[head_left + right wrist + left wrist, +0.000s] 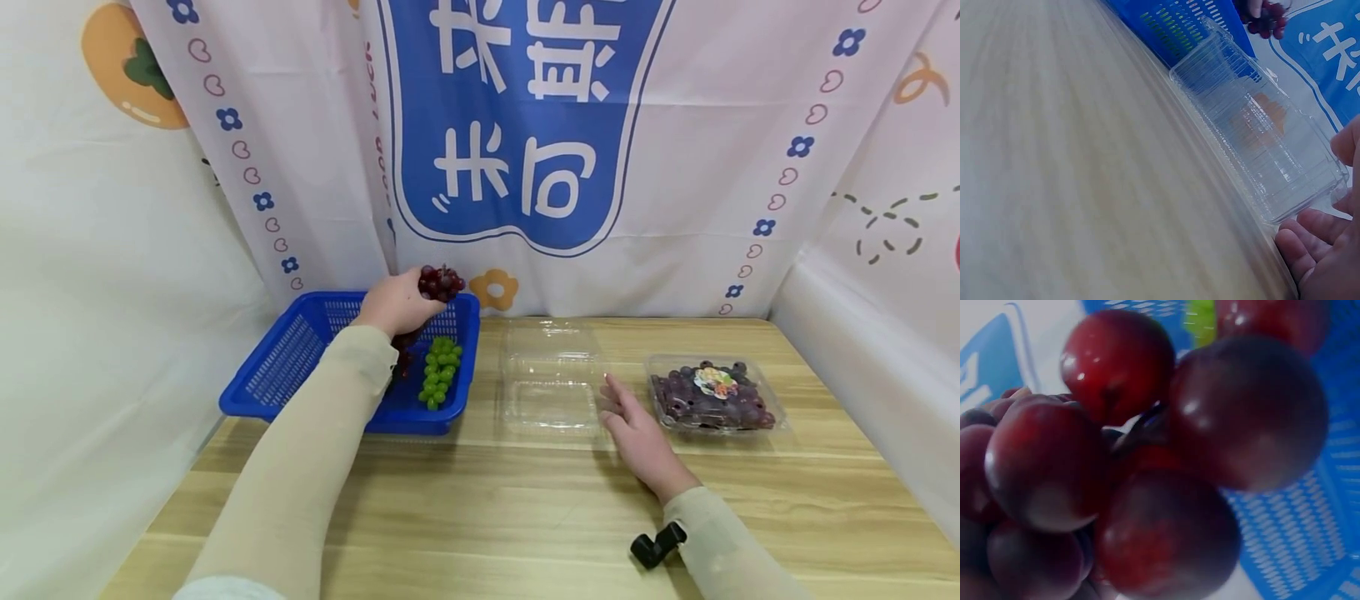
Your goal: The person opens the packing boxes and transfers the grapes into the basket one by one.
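Note:
My left hand (401,304) grips a bunch of dark red grapes (441,284), lifted over the blue basket (468,367). Close up in the left wrist view, the red grapes (1166,537) fill most of the picture. Green grapes (441,372) lie in the basket's right side, and more red ones show beneath my hand. To the right, a clear plastic clamshell box (551,404) stands with its lid raised. My right hand (637,433) is beside the box's right edge, fingers loosely extended; in the right wrist view its fingers (1319,225) are close to the box's corner.
A closed clear box of dark grapes (716,396) with a fruit label sits right of my right hand. Everything rests on a wooden table (495,517). A printed cloth (697,167) hangs behind the table. A black device (658,546) is on my right wrist.

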Motion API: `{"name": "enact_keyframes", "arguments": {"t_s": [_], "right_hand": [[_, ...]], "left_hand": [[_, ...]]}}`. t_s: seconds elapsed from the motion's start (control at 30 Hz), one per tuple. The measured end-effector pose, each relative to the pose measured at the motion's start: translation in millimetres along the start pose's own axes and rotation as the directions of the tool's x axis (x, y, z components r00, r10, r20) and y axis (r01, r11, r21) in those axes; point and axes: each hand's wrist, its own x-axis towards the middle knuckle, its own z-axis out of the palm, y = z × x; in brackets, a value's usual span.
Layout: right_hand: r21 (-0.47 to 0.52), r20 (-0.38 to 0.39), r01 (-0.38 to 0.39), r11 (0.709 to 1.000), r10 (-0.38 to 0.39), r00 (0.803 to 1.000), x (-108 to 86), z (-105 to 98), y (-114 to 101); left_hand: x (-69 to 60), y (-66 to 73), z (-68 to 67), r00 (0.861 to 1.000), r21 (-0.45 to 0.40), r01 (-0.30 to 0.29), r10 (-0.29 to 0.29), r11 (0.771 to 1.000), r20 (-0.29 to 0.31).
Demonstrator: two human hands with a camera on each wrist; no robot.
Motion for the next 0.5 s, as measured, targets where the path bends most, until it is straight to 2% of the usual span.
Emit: {"name": "enact_keyframes", "arguments": {"t_s": [0.27, 0.5], "right_hand": [[0.003, 0.003, -0.004, 1.000, 0.004, 1.000, -1.0, -1, 0], [0.009, 0.001, 0.002, 1.000, -0.002, 1.000, -2.0, -1, -4]], "left_hand": [[4.4, -26.7, 18.0, 0.988, 0.039, 0.086, -0.090, 0.996, 0.127], [5.1, -42.6, 30.2, 0.980, 0.069, 0.118, -0.128, 0.991, 0.154]]}}
